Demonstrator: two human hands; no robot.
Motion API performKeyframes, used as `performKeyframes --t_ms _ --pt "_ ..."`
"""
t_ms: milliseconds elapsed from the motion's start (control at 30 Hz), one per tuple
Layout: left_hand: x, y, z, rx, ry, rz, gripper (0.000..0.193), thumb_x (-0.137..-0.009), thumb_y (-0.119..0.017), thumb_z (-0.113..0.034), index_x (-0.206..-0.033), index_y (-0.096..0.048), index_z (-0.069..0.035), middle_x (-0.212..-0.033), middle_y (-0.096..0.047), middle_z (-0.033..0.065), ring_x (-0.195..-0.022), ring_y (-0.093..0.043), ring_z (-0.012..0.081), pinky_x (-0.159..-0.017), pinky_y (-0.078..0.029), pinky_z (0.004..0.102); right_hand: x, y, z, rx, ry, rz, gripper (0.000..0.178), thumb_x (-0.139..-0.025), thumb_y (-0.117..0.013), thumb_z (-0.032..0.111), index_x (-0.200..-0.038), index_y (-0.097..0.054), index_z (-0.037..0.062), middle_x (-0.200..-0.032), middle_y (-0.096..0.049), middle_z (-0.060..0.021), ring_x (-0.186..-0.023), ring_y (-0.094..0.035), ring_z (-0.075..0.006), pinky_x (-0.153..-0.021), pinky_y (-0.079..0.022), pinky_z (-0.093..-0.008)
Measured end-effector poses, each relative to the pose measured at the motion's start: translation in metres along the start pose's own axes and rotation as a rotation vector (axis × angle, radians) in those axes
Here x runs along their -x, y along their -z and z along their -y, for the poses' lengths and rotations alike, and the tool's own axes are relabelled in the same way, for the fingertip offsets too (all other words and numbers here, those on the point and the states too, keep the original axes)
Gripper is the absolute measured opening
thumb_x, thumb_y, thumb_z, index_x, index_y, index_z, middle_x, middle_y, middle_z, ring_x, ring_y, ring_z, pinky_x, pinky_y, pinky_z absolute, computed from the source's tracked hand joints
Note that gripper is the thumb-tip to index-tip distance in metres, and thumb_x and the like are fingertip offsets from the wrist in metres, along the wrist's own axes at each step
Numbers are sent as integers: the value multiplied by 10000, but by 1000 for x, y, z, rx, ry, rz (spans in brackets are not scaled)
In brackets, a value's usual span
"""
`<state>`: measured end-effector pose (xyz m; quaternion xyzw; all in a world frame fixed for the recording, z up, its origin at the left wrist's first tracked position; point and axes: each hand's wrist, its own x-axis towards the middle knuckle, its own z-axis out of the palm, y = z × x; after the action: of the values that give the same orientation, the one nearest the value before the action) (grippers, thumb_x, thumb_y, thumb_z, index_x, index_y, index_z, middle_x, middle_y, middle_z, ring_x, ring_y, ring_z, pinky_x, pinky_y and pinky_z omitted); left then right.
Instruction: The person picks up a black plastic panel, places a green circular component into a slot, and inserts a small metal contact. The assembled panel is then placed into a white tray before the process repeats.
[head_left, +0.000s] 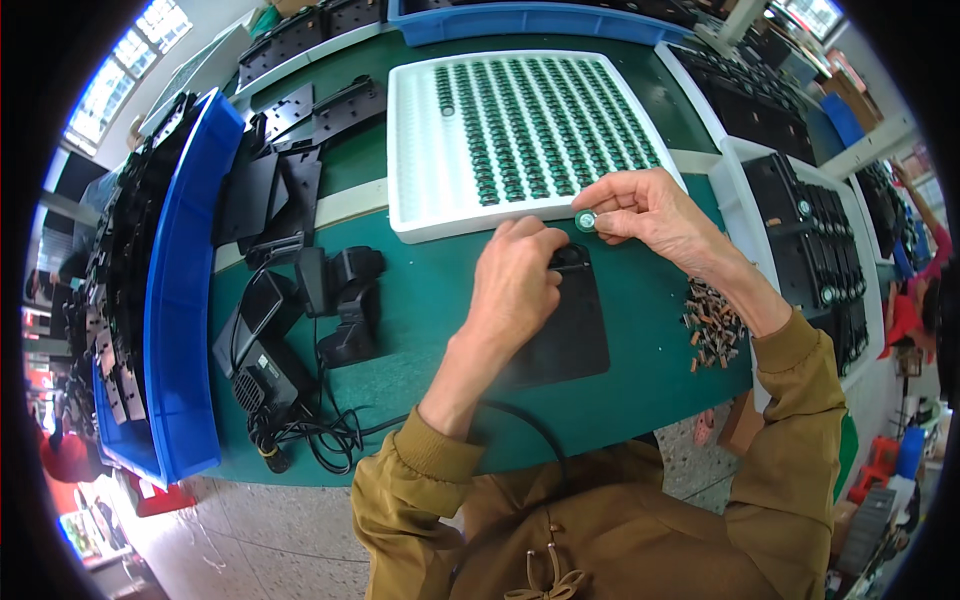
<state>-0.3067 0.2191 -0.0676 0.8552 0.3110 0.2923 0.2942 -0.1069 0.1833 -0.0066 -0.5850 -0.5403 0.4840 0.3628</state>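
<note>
On the green table in front of me lies a flat black plastic panel (560,345) with a round opening near its far end. My left hand (515,275) rests over its far left side, fingers curled and closed against it; the fingertips are partly hidden. Between thumb and fingers my right hand (645,215) pinches a small round green-and-white component (586,221), held just above and right of the panel's far end. Beyond both hands, a white foam tray (430,180) holds many rows of small green components; its left part shows bare white.
A pile of small copper-coloured parts (712,325) lies right of my right forearm. On the left sit a black corded device (265,370), loose black panels (265,195) and a blue bin (180,300). White trays of black panels (805,235) line the right side.
</note>
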Motion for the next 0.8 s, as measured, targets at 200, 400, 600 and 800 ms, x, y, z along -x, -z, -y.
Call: performKeyframes --t_ms 200,400,600,800 --pt "4 3 -2 0 32 15 385 -665 -722 72 -1042 -690 2 -967 -646 146 -983 -605 359 -849 -492 438 15 -12 -13 -15 -42 -1 188 -893 -653 4 -1068 -679 -60 -900 -697 -57 -791 -616 -84 -713 -503 -229" --pt "3 6 -2 5 71 43 400 -668 -716 78 -1059 -694 -3 -968 -653 141 -986 -606 356 -851 -492 432 11 -21 -22 113 32 -18 176 -875 -678 23 -1038 -689 -44 -884 -705 -80 -813 -644 -123 -761 -517 -273" --pt "3 4 -1 -6 40 11 392 -672 -725 71 -1055 -695 -6 -976 -654 142 -983 -602 361 -850 -491 433 11 -29 -36 168 35 -136 182 -827 -710 41 -985 -688 -48 -799 -690 -75 -754 -637 -124 -711 -518 -276" --pt "2 3 -1 -12 34 14 389 -672 -728 71 -1052 -695 -5 -965 -657 148 -979 -604 367 -843 -493 439 14 -36 -35 236 52 -185 175 -809 -718 29 -959 -678 -51 -749 -676 -75 -693 -621 -117 -650 -509 -275"
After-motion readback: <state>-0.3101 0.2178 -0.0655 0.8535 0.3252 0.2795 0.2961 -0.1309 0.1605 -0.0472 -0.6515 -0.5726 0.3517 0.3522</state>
